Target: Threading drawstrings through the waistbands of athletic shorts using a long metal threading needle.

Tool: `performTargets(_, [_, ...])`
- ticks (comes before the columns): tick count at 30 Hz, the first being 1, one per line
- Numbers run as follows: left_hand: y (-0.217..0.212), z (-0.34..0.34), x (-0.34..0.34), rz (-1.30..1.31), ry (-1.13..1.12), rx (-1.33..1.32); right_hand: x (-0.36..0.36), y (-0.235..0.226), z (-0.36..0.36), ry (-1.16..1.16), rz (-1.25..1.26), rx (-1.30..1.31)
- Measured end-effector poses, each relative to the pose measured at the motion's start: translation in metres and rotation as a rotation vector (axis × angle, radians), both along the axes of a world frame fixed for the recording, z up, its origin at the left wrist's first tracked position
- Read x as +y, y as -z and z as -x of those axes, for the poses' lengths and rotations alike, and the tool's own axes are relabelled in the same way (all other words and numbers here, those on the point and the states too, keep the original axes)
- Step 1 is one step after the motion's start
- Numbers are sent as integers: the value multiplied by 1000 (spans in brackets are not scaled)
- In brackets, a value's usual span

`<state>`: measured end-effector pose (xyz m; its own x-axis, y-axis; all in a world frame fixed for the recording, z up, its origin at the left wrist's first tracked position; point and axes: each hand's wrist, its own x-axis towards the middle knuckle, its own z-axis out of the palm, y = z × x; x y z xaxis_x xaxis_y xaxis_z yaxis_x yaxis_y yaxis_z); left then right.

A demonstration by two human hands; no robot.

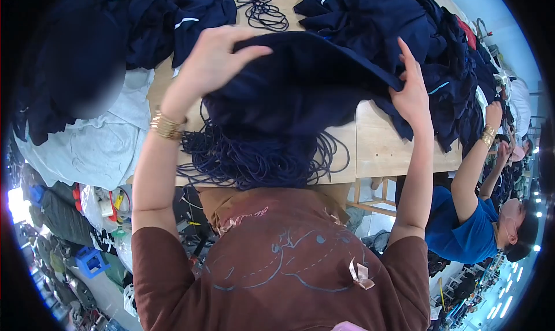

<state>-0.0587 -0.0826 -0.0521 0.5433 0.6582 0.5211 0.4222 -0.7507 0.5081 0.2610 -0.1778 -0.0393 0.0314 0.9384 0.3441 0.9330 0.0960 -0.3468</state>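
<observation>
A dark navy garment (289, 94) is stretched up between my two hands over the table, its upper edge lifted in an arch. My left hand (211, 62) grips it at the left end, thumb over the cloth and fingers partly hidden behind the edge. At the other end, my right hand (413, 94) pinches the edge with curled fingers while the index finger points up. Under the garment, a heap of navy cords (243, 157) lies at the table's near edge, against my body. Motion blurs the garment a little.
Navy garments pile up at the back right (376, 19) and back left (144, 25). Loose dark cord (263, 13) lies between them on the wooden table (384, 146). Pale grey cloth (87, 146) hangs at left. A co-worker in a blue shirt (457, 227) is at right.
</observation>
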Motion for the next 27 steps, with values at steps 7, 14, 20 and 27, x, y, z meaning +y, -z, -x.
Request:
performTargets(7, [-14, 48, 47, -315, -426, 290, -38, 32, -5, -216, 392, 395])
performTargets(14, [-36, -68, -25, -275, 241, 40, -26, -30, 66, -323, -189, 386])
performTargets(20, [2, -54, -25, -214, -114, 125, -36, -49, 23, -99, -314, 503])
performTargets(27, [-13, 44, 22, 1002, 408, 23, -52, -29, -18, 29, -165, 697])
